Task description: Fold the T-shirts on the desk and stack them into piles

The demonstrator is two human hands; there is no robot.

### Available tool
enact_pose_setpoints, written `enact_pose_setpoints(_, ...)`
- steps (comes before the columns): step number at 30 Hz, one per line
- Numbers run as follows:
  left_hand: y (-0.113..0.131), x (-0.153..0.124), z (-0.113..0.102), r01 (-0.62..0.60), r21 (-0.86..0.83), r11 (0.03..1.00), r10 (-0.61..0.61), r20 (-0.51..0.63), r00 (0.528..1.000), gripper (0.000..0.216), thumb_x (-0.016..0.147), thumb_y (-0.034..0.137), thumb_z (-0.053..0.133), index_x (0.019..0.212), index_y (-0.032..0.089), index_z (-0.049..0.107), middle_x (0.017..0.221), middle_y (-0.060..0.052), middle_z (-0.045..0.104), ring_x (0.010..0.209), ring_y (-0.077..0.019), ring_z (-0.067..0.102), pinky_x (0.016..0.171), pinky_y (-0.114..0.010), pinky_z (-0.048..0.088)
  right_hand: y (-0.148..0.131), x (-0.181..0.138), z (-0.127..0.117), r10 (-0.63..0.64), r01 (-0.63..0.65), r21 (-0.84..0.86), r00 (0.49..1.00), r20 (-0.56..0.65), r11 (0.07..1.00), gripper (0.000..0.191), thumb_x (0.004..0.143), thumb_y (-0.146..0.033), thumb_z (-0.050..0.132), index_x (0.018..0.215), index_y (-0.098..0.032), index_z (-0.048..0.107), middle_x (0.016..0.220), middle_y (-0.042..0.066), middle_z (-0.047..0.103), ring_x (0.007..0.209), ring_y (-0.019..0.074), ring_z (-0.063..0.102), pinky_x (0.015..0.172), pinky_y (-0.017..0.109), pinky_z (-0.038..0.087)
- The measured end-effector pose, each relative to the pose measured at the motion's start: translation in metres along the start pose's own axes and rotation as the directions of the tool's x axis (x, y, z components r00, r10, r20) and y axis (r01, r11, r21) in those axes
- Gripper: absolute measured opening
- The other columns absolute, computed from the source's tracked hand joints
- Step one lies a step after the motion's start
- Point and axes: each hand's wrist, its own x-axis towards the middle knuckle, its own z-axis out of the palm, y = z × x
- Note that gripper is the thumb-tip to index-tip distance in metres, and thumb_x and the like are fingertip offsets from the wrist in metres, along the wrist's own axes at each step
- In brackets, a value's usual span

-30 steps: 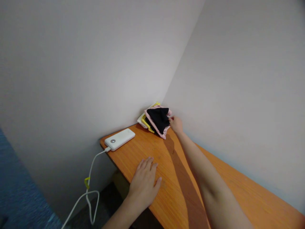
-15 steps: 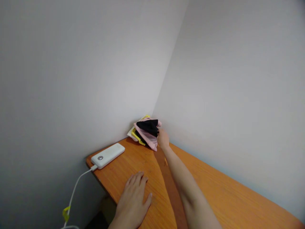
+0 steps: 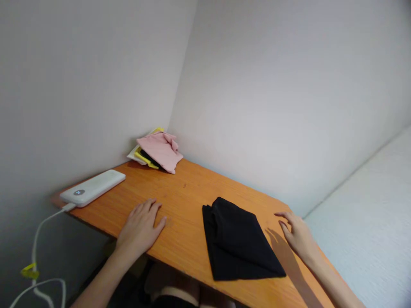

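Observation:
A folded black cloth (image 3: 240, 241), perhaps a garment, lies flat on the wooden table (image 3: 180, 214) in front of me. To its right, my right hand (image 3: 297, 235) hovers above the tabletop with fingers apart and holds nothing. My left hand (image 3: 140, 229) rests palm down near the table's front edge, fingers spread, to the left of the black cloth. In the far corner sits a pile of folded cloths, with a pink cloth (image 3: 162, 149) on top and yellow, white and black layers showing beneath it.
A white power bank (image 3: 93, 188) lies at the table's left edge. Its white cable (image 3: 38, 235), with a yellow tag (image 3: 30, 271), hangs over the side. Grey walls border the table at the back, the left and the right.
The black cloth has come off the pile and now lies on the table. My right hand has let it go and moved right. The view has turned right; my left hand stays on the table.

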Motion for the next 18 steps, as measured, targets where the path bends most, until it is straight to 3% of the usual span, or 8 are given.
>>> enact_pose_setpoints(3,-0.003,0.001,0.004,-0.057,0.036,0.998,0.057,0.013,0.998,0.056,0.091,0.047,0.040,0.126,0.009,0.059,0.136,-0.019,0.056,0.124,-0.0346,0.052,0.107,-0.049,0.038,-0.016,-0.061,-0.030,0.150,-0.159,0.068,0.981,0.124,0.985,0.024,0.092,-0.040,0.045,0.095,-0.024,0.063,0.098,0.010,0.067,0.095,0.0264,0.062,0.088,0.044,0.048)
enact_pose_setpoints(6,-0.002,0.002,0.009,-0.106,0.121,0.987,0.105,0.013,0.994,0.055,0.091,0.047,0.037,0.124,0.009,0.059,0.135,-0.021,0.056,0.127,-0.0368,0.050,0.108,-0.053,0.036,-0.063,-0.098,-0.050,0.131,-0.180,0.143,0.946,0.297,0.973,0.025,0.095,-0.043,0.046,0.103,-0.025,0.062,0.104,0.007,0.065,0.100,0.0241,0.060,0.090,0.042,0.048)
enact_pose_setpoints(9,0.011,-0.003,0.012,-0.160,0.158,0.974,0.170,-0.051,0.984,0.046,0.092,0.044,0.037,0.119,0.014,0.060,0.136,-0.016,0.056,0.133,-0.0367,0.044,0.111,-0.057,0.030,-0.092,-0.123,-0.055,0.099,-0.145,0.117,0.939,0.330,0.983,0.038,0.089,-0.039,0.059,0.123,-0.024,0.053,0.118,0.008,0.059,0.112,0.0253,0.054,0.098,0.042,0.045)
enact_pose_setpoints(11,0.031,-0.014,0.010,-0.229,0.038,0.973,0.231,-0.075,0.970,0.044,0.094,0.046,0.037,0.118,0.016,0.059,0.135,-0.013,0.057,0.132,-0.0329,0.046,0.112,-0.054,0.033,-0.092,-0.136,-0.053,0.110,-0.132,0.056,0.951,0.290,0.990,0.046,0.085,-0.031,0.063,0.127,-0.020,0.050,0.122,0.011,0.056,0.115,0.0277,0.051,0.100,0.044,0.043)
enact_pose_setpoints(15,0.094,-0.046,-0.003,-0.363,-0.321,0.875,0.375,-0.025,0.927,0.042,0.096,0.047,0.040,0.123,0.021,0.060,0.132,-0.008,0.060,0.126,-0.0243,0.051,0.111,-0.043,0.038,-0.069,-0.145,-0.053,0.169,-0.183,0.030,0.949,0.267,0.983,0.022,0.085,-0.012,0.047,0.103,-0.020,0.057,0.105,0.009,0.060,0.101,0.0253,0.056,0.092,0.042,0.046)
enact_pose_setpoints(18,0.152,-0.058,-0.010,-0.470,-0.442,0.764,0.531,0.018,0.847,0.036,0.099,0.035,0.038,0.129,0.028,0.058,0.139,-0.004,0.056,0.131,-0.0191,0.048,0.113,-0.039,0.038,-0.061,-0.141,-0.065,0.161,-0.200,0.129,0.952,0.260,0.971,0.025,0.083,-0.007,0.040,0.096,-0.021,0.056,0.098,0.006,0.061,0.096,0.0216,0.057,0.088,0.038,0.047)
